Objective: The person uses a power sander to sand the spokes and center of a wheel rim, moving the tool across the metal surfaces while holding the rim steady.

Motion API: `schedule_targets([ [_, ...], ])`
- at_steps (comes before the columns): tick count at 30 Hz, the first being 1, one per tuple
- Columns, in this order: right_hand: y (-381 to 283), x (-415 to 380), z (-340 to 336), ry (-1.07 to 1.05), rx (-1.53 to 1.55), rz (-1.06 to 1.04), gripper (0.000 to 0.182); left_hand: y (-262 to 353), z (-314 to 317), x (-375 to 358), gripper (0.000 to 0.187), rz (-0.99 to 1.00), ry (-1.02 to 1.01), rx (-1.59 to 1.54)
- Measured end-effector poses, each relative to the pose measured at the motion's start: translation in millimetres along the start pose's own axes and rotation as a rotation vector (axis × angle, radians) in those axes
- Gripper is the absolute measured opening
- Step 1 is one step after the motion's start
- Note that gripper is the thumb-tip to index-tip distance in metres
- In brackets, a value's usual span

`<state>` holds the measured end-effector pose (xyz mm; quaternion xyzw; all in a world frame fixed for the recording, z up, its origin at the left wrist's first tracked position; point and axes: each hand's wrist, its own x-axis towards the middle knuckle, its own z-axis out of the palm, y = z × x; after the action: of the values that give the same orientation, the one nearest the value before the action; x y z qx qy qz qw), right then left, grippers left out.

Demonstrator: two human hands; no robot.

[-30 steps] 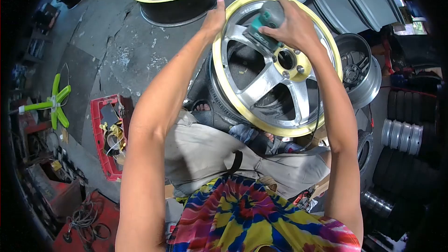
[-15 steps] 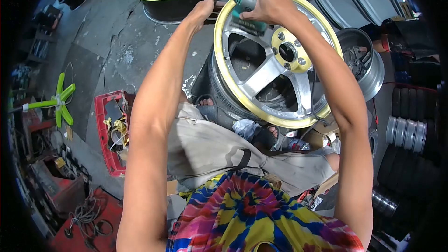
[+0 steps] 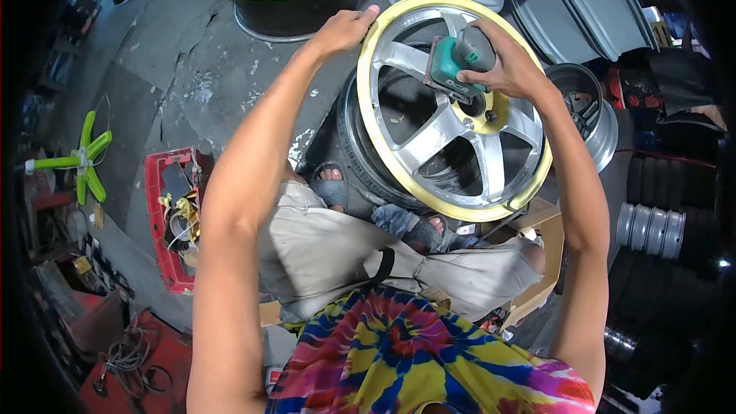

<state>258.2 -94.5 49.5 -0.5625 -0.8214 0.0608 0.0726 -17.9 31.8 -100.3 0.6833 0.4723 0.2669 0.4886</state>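
Note:
A silver five-spoke wheel with a yellow rim edge (image 3: 383, 155) leans tilted over a dark tyre (image 3: 351, 126). My right hand (image 3: 506, 61) is wrapped round a green and grey power sander (image 3: 452, 65), which rests against a spoke beside the yellow hub. At the wheel's upper left edge, my left hand (image 3: 346, 31) grips the rim, with the thumb along the outside and the other fingers hidden behind it.
Another yellow-edged wheel (image 3: 295, 11) lies at the top. Large grey rims (image 3: 563, 11) stand at the upper right, with a smaller wheel (image 3: 602, 134) below them. A red crate (image 3: 157, 222) is at the left; a cardboard box (image 3: 546, 291) sits by my right knee.
The sander in my right hand has moved right and down, from the upper left rim to a spoke near the hub. My left hand has come onto the rim.

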Motion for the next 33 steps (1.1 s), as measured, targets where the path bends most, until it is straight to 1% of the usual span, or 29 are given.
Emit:
schedule_targets([
  [2,-1.3,5.5,3.0,0.030,0.009,0.039,0.086,0.0,-0.4,3.2,0.071,0.001,-0.022,-0.027],
  [4,-14.0,34.3,10.3,-0.006,-0.069,0.070,0.093,1.4,2.1,5.9,0.070,0.000,-0.011,-0.039],
  [6,-18.1,58.6,30.7,0.126,-0.049,-0.018,0.094,6.6,2.9,3.6,0.070,-0.021,-0.014,-0.101],
  [7,-34.4,68.5,24.6,0.019,-0.071,0.064,0.094,3.5,4.3,4.6,0.070,-0.022,0.003,-0.150],
  [8,-41.5,71.7,25.8,0.004,-0.068,0.063,0.094,3.6,2.3,4.1,0.070,-0.026,0.020,-0.154],
  [10,-41.7,60.4,24.5,-0.015,-0.071,0.071,0.094,1.2,-2.8,1.3,0.072,-0.048,0.026,-0.150],
  [11,-38.5,46.7,23.3,-0.005,-0.033,0.033,0.093,-3.7,-10.8,8.9,0.067,-0.079,-0.040,-0.098],
  [13,-23.3,28.8,21.8,0.006,0.003,-0.013,0.093,12.1,-13.5,-2.8,0.070,-0.007,0.025,-0.130],
  [15,-3.8,9.2,21.0,0.105,0.008,-0.014,0.089,25.7,-12.4,-9.6,0.071,0.034,0.040,-0.109],
  [16,4.5,8.5,16.9,0.097,0.053,0.000,0.086,28.3,-11.1,-9.8,0.073,0.076,0.053,-0.090],
  [17,11.5,9.0,14.9,0.100,0.052,0.004,0.086,30.8,-10.3,-10.3,0.073,0.080,0.049,-0.088],
  [19,18.1,11.6,9.9,0.083,0.074,0.091,0.084,29.9,-9.5,-9.9,0.074,0.083,0.035,0.000],
  [20,19.5,8.7,10.5,0.097,0.113,0.090,0.081,29.2,-9.9,-8.3,0.074,0.083,0.042,-0.002],
  [21,19.4,6.0,10.1,0.095,0.112,0.078,0.081,25.0,-10.5,-3.7,0.073,0.093,0.063,0.023],
  [23,13.5,-7.8,12.8,0.057,0.076,-0.047,0.079,24.3,-12.1,-4.3,0.072,0.093,0.081,0.049],
  [24,-0.3,-14.6,4.3,-0.001,0.074,0.014,0.081,28.5,-12.8,-6.2,0.071,0.089,0.102,0.054],
  [25,5.6,-13.0,7.7,-0.001,0.077,0.020,0.081,33.3,-11.6,-8.5,0.070,0.087,0.117,0.063],
  [27,19.2,-9.4,13.8,0.149,0.088,0.093,0.084,42.8,-6.9,-9.9,0.068,0.126,0.132,0.088],
  [28,21.5,-8.7,14.5,0.159,0.101,0.131,0.086,46.4,-4.9,-13.0,0.065,0.137,0.135,0.088],
  [29,23.7,-12.5,15.0,0.160,0.102,0.129,0.086,48.8,-3.1,-16.1,0.063,0.147,0.137,0.086],
  [31,18.2,-21.4,9.4,0.130,0.047,0.053,0.086,50.3,-4.7,-17.6,0.063,0.171,0.176,0.087],
  [32,16.0,-27.1,7.3,0.048,0.065,0.067,0.088,50.9,-6.2,-17.3,0.063,0.178,0.190,0.089],
  [33,15.7,-28.9,8.8,0.043,0.068,0.076,0.088,51.5,-4.8,-17.8,0.063,0.187,0.193,0.093],
])
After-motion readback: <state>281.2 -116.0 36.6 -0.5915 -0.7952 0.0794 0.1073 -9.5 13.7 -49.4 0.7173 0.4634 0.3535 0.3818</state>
